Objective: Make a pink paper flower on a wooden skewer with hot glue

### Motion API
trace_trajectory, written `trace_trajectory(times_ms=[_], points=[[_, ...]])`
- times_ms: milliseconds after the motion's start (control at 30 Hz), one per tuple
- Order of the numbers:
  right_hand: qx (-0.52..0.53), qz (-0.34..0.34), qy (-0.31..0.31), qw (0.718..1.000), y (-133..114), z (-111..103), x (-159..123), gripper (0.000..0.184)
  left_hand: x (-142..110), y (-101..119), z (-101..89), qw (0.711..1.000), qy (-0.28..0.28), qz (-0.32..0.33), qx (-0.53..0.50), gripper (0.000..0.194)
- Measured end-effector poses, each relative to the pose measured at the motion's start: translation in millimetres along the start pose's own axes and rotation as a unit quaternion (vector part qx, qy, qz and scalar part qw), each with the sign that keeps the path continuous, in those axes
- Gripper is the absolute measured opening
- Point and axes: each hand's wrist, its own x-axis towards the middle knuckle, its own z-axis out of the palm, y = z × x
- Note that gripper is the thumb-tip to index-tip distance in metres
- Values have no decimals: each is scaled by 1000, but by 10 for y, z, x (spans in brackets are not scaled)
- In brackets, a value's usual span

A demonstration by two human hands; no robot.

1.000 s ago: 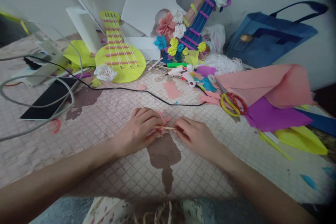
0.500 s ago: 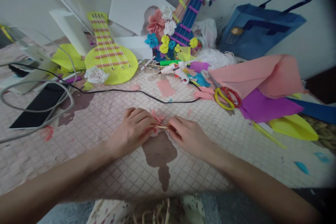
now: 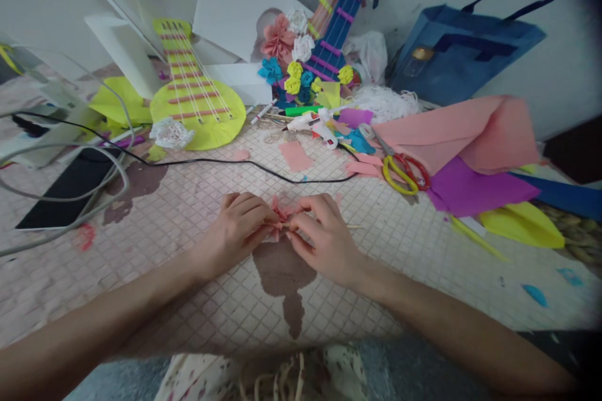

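Can see, under the fingers, a wide lattice-patterned table. Far beyond the fingers, toward the right, a blue bag; on the same side but nearer to them, a folded pink sheet. Well beyond the fingers, a tilted blue guitar shape, and to the left of it a yellow guitar shape. Left hand with fingers curled and closed; right hand just beside it, with fingers half bent, thumb and forefinger nearly meeting. Beyond the right fingers, scissors with red and yellow handles; farther and more to the left, a white glue gun. Between the fingertips of both hands, a pink paper flower, held in the left fingers. Last, a thin stick, coming out past the right fingers; cannot tell how firmly pinched there.
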Motion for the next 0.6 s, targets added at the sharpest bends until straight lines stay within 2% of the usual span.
trace_trajectory(times_ms=[100, 333, 600], points=[[-20, -2, 10, 1000, -11, 73, 10, 2, 5, 11, -4, 1000, -5, -5, -4, 6], [-74, 12, -8, 997, 2, 175, 13, 18, 5, 15, 10, 1000, -2, -9, -20, 4], [-77, 3, -22, 997, -4, 179, 38, 14, 5, 18, 13, 1000, -8, -6, -23, 4]])
